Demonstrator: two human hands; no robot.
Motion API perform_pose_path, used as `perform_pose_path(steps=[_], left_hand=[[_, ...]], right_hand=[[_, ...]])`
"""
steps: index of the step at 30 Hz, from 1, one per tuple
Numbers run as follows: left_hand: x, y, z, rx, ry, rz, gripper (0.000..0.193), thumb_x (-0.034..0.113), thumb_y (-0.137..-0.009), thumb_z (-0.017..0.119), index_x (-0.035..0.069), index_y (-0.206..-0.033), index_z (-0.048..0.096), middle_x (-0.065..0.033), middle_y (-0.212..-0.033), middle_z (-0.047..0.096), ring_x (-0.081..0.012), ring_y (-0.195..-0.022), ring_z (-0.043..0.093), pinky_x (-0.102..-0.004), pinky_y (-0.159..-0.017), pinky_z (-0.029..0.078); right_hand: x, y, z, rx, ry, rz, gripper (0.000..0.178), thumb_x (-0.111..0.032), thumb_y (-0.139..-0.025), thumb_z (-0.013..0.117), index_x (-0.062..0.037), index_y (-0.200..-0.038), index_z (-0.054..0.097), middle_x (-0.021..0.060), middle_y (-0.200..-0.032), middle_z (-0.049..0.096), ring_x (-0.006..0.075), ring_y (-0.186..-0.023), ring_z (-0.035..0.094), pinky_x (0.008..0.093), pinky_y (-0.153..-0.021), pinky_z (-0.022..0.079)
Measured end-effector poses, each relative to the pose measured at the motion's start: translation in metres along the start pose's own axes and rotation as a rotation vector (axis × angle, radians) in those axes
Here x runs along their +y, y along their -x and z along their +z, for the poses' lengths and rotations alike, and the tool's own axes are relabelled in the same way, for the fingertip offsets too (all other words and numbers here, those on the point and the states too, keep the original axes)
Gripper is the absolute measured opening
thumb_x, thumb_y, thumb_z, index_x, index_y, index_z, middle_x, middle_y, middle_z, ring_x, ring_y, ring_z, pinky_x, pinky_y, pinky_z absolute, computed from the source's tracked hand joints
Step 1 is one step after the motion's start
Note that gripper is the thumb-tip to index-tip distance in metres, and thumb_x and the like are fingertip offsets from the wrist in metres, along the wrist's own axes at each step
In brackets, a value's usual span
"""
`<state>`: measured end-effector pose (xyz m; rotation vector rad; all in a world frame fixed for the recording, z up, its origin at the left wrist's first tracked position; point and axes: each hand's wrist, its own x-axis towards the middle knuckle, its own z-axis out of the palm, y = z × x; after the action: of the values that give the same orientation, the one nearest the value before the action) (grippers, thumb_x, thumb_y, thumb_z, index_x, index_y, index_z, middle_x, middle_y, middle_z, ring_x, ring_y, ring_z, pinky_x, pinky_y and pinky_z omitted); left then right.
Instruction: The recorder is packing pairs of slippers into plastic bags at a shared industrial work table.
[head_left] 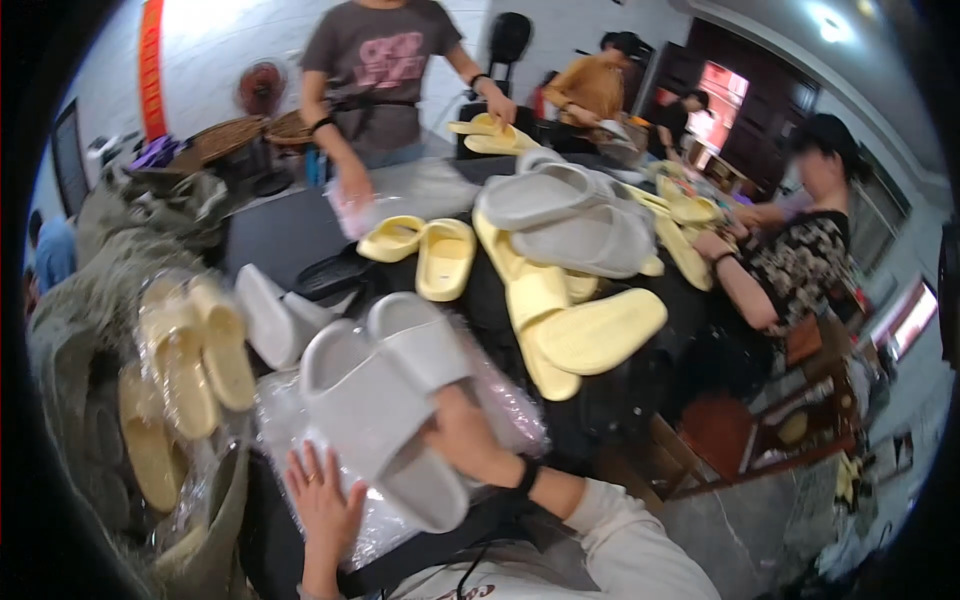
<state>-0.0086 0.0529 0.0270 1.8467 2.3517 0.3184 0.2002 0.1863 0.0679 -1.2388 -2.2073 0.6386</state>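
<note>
A pair of light grey slide slippers (365,385) is in front of me, over a clear plastic bag (275,405). My right hand (468,437) comes in from the right and grips the pair at the straps; its fingertips are partly hidden by them. Fingers spread, my left hand (326,507) lies flat on the bag beside the slippers and holds nothing. More clear plastic bags (505,395) lie under and to the right of the pair. Just beyond, another pair of grey slippers (270,318) rests on the dark table.
Yellow slippers (600,330) and grey slippers (590,235) are heaped at centre right. Bagged yellow slippers (185,350) lie in a green woven sack (70,320) at left. Across the table, one person (375,85) handles slippers and plastic; another (800,240) works at right.
</note>
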Motion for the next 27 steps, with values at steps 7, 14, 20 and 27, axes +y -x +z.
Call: perform_pose_path(steps=[7,14,20,27], left_hand=[[-0.022,0.014,0.030,0.115,0.104,-0.085,0.064,0.032,-0.086,0.052,-0.002,-0.138,0.035,-0.0216,-0.148,0.025,-0.0408,-0.138,0.019,-0.0518,-0.111,0.012],[-0.003,0.069,0.009,0.185,-0.060,-0.055,0.060,0.037,-0.091,0.048,-0.003,-0.135,0.041,-0.0250,-0.138,0.040,-0.0408,-0.133,0.029,-0.0509,-0.106,0.026],[0.002,0.064,0.006,0.244,-0.010,-0.057,0.051,0.029,-0.091,0.049,-0.005,-0.129,0.047,-0.0244,-0.137,0.042,-0.0419,-0.129,0.034,-0.0497,-0.105,0.029],[-0.001,0.063,0.013,0.243,-0.042,-0.066,0.049,0.029,-0.092,0.048,-0.002,-0.130,0.047,-0.0221,-0.138,0.042,-0.0408,-0.130,0.034,-0.0499,-0.104,0.029]], right_hand=[[0.010,-0.003,0.019,-0.244,0.151,-0.092,0.053,-0.033,-0.087,0.057,0.0047,-0.120,0.041,0.0251,-0.119,0.040,0.0425,-0.086,0.060,0.0492,-0.074,0.050],[0.014,0.005,0.021,-0.272,0.080,-0.112,0.049,-0.033,-0.088,0.057,0.0043,-0.117,0.044,0.0213,-0.117,0.041,0.0409,-0.085,0.060,0.0489,-0.076,0.049],[0.017,0.010,0.025,-0.181,0.100,-0.157,0.050,-0.031,-0.087,0.059,0.0045,-0.120,0.043,0.0201,-0.116,0.041,0.0404,-0.086,0.059,0.0486,-0.075,0.049],[0.031,0.001,0.013,-0.296,-0.026,-0.172,0.061,-0.037,-0.087,0.058,0.0035,-0.129,0.038,0.0216,-0.118,0.040,0.0428,-0.094,0.057,0.0477,-0.081,0.046]])
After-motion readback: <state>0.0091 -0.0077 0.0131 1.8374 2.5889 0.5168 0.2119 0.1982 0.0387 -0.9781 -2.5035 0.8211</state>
